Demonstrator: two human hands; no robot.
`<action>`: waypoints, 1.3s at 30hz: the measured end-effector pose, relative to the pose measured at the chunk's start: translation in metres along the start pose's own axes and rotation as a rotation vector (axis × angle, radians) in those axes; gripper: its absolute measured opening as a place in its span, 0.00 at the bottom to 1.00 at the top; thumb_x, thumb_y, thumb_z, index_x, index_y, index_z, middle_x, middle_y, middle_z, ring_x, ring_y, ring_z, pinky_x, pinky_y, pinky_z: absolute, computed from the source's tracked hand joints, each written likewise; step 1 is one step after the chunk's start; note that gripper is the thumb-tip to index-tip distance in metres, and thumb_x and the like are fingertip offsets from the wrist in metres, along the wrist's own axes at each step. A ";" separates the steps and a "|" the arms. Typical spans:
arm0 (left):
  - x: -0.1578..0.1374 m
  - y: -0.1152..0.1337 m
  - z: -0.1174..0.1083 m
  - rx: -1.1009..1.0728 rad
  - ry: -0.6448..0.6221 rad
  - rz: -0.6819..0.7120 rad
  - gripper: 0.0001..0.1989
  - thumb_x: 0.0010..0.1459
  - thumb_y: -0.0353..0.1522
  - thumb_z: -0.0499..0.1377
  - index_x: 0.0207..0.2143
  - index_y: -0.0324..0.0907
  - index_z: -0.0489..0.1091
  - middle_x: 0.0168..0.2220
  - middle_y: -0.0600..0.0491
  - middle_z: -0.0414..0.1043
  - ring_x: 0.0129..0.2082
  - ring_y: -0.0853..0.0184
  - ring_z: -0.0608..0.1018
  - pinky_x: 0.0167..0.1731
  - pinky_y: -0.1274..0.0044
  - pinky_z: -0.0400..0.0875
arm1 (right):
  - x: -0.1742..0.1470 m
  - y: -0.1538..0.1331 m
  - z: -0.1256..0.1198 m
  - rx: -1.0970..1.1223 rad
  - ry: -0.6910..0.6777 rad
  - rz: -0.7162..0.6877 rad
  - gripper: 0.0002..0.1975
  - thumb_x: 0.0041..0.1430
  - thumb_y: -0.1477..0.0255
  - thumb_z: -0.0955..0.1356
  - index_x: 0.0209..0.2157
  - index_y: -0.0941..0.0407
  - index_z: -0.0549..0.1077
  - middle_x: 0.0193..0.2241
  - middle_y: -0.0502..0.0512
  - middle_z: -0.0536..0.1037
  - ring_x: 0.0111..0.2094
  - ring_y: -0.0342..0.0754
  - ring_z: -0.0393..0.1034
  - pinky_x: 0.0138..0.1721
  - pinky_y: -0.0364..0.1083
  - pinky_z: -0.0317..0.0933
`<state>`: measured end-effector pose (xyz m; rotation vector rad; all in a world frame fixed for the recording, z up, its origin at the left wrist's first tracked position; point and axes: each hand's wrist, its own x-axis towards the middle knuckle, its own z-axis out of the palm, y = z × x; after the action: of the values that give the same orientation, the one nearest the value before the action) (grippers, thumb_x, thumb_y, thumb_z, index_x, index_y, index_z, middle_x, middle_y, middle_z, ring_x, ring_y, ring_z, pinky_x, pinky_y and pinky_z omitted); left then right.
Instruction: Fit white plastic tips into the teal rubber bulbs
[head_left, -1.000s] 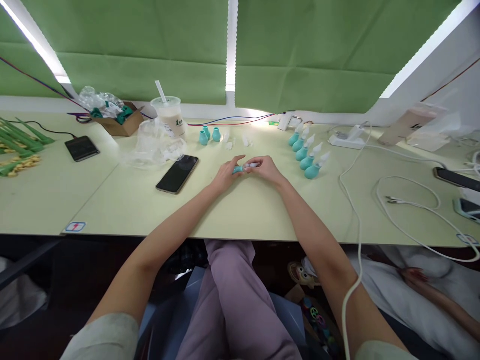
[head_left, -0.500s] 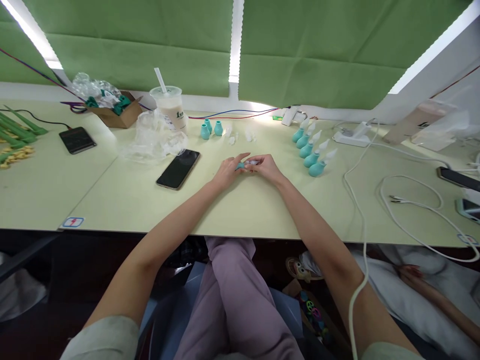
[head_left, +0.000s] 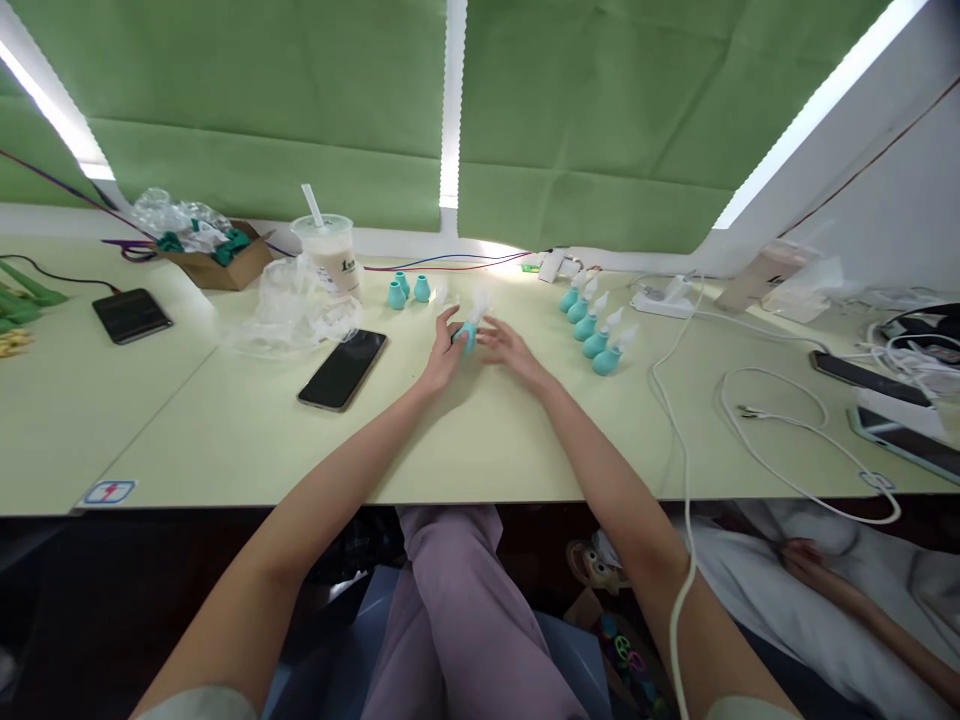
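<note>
Upright in my left hand (head_left: 444, 352) is a small teal bulb (head_left: 469, 338) with a translucent white pointed tip, gripped between thumb and fingers above the table. My right hand (head_left: 511, 352) is just to its right, fingers apart and slightly blurred; I see nothing held in it. Beyond the hands stand several teal vase-shaped bulbs (head_left: 396, 294) without tips. Loose whitish tips (head_left: 441, 294) lie beside them, partly hidden behind my hands. To the right, several teal bulbs fitted with white tips (head_left: 606, 361) form a slanting row.
A dark phone (head_left: 343, 370) and a crumpled plastic bag (head_left: 274, 315) lie left, near a drink cup (head_left: 326, 245) with a straw. A cardboard box (head_left: 217, 270) stands behind. White cables (head_left: 667, 400) run from a power strip (head_left: 664, 303) across the right side.
My hands have moved apart: the right has let go of the bulb and its white tip, while the left has tilted it upright. The camera view has shifted a little.
</note>
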<state>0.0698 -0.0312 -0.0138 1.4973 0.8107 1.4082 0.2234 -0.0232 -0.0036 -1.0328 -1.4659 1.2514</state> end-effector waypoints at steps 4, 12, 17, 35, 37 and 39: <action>0.000 0.006 -0.003 -0.195 0.062 -0.050 0.25 0.49 0.37 0.64 0.46 0.47 0.55 0.43 0.51 0.73 0.41 0.66 0.76 0.45 0.70 0.68 | -0.001 0.004 0.025 0.113 -0.076 -0.005 0.46 0.43 0.58 0.73 0.62 0.51 0.53 0.43 0.54 0.75 0.45 0.50 0.70 0.44 0.51 0.69; 0.006 0.013 -0.009 -0.055 0.130 -0.071 0.21 0.44 0.40 0.66 0.39 0.42 0.64 0.41 0.48 0.75 0.42 0.64 0.77 0.44 0.70 0.69 | -0.002 -0.001 0.016 0.094 -0.085 -0.033 0.33 0.36 0.62 0.76 0.47 0.57 0.73 0.38 0.53 0.78 0.41 0.49 0.71 0.48 0.52 0.66; 0.017 0.015 -0.029 0.199 0.392 0.005 0.17 0.57 0.45 0.53 0.41 0.43 0.68 0.49 0.49 0.72 0.52 0.64 0.71 0.48 0.72 0.66 | 0.002 -0.001 0.001 0.120 0.061 -0.059 0.23 0.36 0.57 0.76 0.32 0.58 0.76 0.33 0.54 0.79 0.36 0.50 0.74 0.46 0.52 0.68; 0.025 -0.002 -0.051 0.414 0.315 -0.047 0.20 0.57 0.46 0.49 0.30 0.41 0.70 0.35 0.50 0.76 0.39 0.65 0.74 0.41 0.75 0.65 | 0.008 -0.003 -0.039 0.223 0.330 -0.112 0.26 0.36 0.56 0.76 0.34 0.57 0.73 0.33 0.54 0.79 0.36 0.49 0.76 0.47 0.50 0.68; 0.024 0.001 -0.050 0.439 0.288 -0.066 0.20 0.58 0.46 0.47 0.29 0.41 0.70 0.34 0.50 0.76 0.39 0.65 0.74 0.41 0.74 0.65 | 0.011 0.000 -0.037 0.203 0.327 -0.114 0.25 0.36 0.57 0.76 0.33 0.58 0.73 0.32 0.55 0.79 0.35 0.49 0.76 0.46 0.50 0.69; 0.022 0.004 -0.048 0.458 0.258 -0.067 0.20 0.58 0.45 0.47 0.29 0.42 0.70 0.34 0.50 0.76 0.39 0.65 0.74 0.42 0.74 0.64 | 0.018 0.007 -0.037 0.170 0.326 -0.112 0.24 0.36 0.56 0.75 0.31 0.58 0.73 0.31 0.55 0.79 0.34 0.49 0.76 0.44 0.50 0.69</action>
<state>0.0247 -0.0047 -0.0042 1.6213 1.4057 1.4463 0.2554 0.0036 -0.0059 -0.9745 -1.1319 1.0517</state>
